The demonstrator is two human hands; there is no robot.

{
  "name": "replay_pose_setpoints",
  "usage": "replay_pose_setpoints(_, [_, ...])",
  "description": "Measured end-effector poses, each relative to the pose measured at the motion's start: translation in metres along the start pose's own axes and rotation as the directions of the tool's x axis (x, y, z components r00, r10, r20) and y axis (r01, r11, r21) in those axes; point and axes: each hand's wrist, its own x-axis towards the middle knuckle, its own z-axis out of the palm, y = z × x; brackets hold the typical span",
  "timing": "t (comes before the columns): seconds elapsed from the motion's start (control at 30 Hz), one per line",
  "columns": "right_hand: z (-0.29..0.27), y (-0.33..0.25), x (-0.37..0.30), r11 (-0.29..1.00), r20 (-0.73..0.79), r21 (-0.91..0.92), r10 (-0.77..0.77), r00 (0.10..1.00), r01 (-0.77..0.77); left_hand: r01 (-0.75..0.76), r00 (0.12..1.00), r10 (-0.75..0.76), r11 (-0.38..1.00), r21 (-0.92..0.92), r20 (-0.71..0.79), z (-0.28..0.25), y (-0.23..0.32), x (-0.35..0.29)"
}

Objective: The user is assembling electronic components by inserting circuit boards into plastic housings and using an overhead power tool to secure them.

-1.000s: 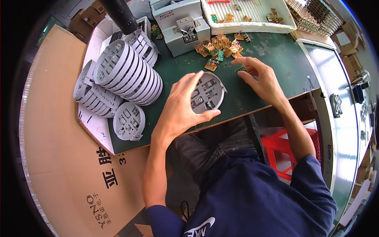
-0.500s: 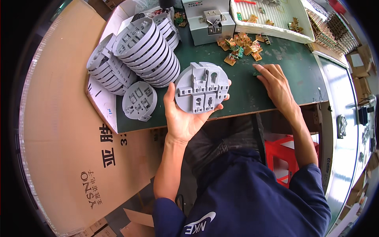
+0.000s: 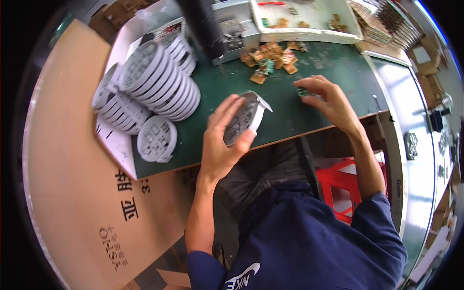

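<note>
A round grey plastic housing [image 3: 251, 116] is in my left hand [image 3: 217, 150], gripped by its edges between thumb and fingers. It stands tilted nearly on edge above the front of the green table, its compartmented inside partly hidden by my fingers. My right hand [image 3: 336, 101] pinches a small green circuit board [image 3: 302, 91] between thumb and fingertips, just over the tabletop and apart from the housing. Left of my left hand lies another grey housing [image 3: 157, 137]. Behind it lean tall stacks of the same housings [image 3: 164, 79].
Small brown and green circuit boards [image 3: 273, 60] lie heaped at mid-table. Above them a dark cylindrical tool [image 3: 203, 26] points down, before a grey metal device [image 3: 244, 34]. A white tray [image 3: 309, 35] stands behind. A red stool [image 3: 338, 186] is below the table.
My left hand has turned the housing from facing up to nearly on edge. My right hand has lifted a little with the small board. The dark tool has come further into view.
</note>
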Motion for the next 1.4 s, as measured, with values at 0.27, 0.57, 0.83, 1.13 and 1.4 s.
replay_pose_setpoints(0.27, [0.024,-0.019,0.006,0.882,0.070,0.469,0.019,0.997,-0.050,-0.123,0.957,0.263,0.748,0.652,-0.121,0.027,-0.004,0.015])
replay_pose_setpoints(0.57, [0.052,-0.031,0.007,0.868,0.106,0.496,-0.032,0.994,-0.025,-0.232,0.927,0.333,0.872,0.430,-0.175,0.024,0.011,0.019])
replay_pose_setpoints(0.83, [0.059,-0.036,0.006,0.845,0.149,0.530,-0.010,0.989,-0.071,-0.225,0.926,0.327,0.880,0.418,-0.191,0.020,0.012,0.012])
replay_pose_setpoints(1.13, [0.061,-0.028,0.008,0.795,0.162,0.605,-0.068,0.984,-0.044,-0.180,0.952,0.236,0.948,0.264,-0.197,0.015,0.012,0.010])
replay_pose_setpoints(1.4, [0.060,-0.041,0.054,0.964,-0.013,-0.127,-0.236,0.972,0.233,-0.035,0.970,0.169,0.812,0.582,-0.176,0.014,-0.007,-0.003])
